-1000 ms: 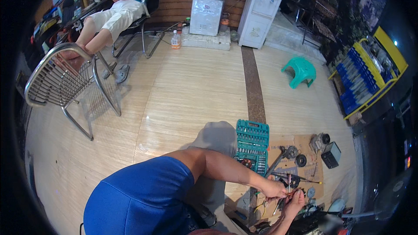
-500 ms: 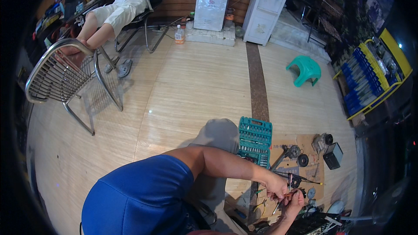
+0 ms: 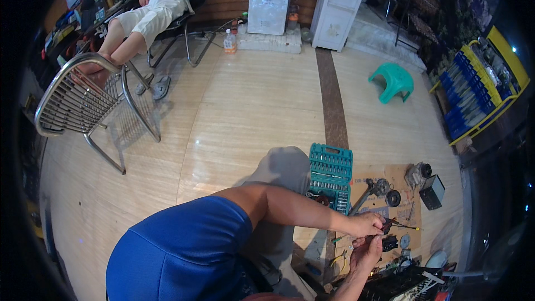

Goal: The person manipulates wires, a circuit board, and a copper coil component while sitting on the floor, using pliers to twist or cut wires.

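My left hand [image 3: 365, 224] reaches across from the blue sleeve and is closed on a thin screwdriver-like tool [image 3: 402, 226] with a dark handle, its shaft pointing right. Just below it, my right hand [image 3: 368, 251] comes up from the lower edge with its fingers curled around a small dark part that I cannot make out. Both hands work close together over a sheet of cardboard [image 3: 390, 175] on the floor, strewn with small metal parts.
An open teal socket set [image 3: 330, 175] lies left of the cardboard. A small motor [image 3: 418, 174] and a black box [image 3: 432, 192] sit at its right. Farther off are a green stool [image 3: 393, 81], a metal chair [image 3: 83, 106], and a seated person [image 3: 153, 11].
My hands stay together over the cardboard, and the left one has shifted slightly up. The view has moved a little.
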Tool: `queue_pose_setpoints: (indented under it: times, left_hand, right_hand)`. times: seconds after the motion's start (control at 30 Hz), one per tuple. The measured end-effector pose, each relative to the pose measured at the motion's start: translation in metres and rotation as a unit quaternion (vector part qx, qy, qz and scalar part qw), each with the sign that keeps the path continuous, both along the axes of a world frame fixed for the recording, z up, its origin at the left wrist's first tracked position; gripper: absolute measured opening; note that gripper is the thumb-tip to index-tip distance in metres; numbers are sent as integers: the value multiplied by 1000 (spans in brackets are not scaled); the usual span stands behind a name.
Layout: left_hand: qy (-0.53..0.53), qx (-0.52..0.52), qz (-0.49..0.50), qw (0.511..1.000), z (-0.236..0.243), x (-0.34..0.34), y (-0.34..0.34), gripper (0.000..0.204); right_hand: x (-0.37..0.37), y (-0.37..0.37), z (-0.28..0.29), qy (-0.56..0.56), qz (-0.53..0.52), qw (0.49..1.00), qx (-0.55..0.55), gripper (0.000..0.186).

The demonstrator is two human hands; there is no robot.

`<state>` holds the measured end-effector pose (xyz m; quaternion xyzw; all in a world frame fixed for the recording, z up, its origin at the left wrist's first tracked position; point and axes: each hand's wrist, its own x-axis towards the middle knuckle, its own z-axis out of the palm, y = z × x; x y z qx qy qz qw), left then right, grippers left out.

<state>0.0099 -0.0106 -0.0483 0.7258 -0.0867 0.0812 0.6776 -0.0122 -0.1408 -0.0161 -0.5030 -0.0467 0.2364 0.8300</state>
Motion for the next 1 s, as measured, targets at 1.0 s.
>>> queue_pose_setpoints:
  times: [1.0]
  left_hand:
    - [-255,476,-13,842,22,-27,23,17]
  right_hand:
    - [18,-44,2,-178,96,925,-322,19]
